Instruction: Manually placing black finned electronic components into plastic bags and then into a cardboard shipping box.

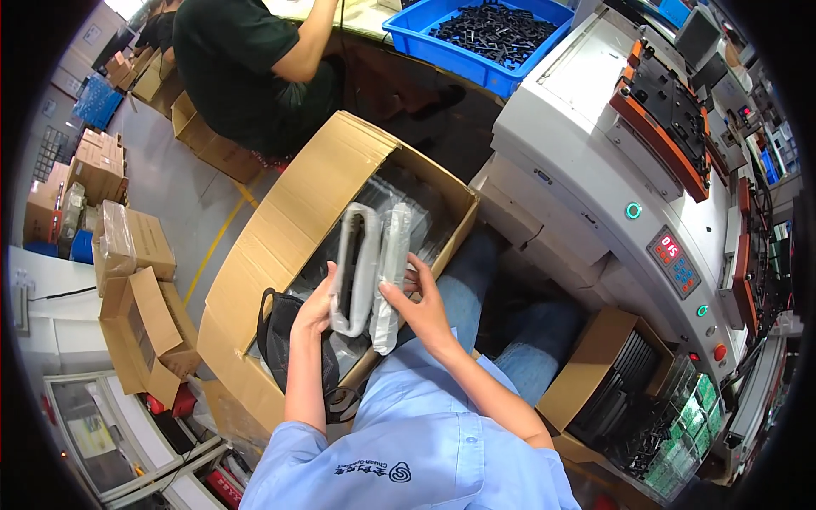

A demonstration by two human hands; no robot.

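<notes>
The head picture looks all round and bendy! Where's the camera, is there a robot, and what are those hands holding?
There's no robot here, just a person. The camera sits on their head and looks down, and its very wide lens bends straight edges.

The left hand and right hand are bare. Between them are two pieces in pale plastic wrapping: the left wrapped piece and the right wrapped piece. I can't tell what's inside.

Below is an open cardboard box with more wrapped things in it. To the right stands a big pale machine with glowing buttons. Up top, a blue tray holds lots of little black parts.
</notes>
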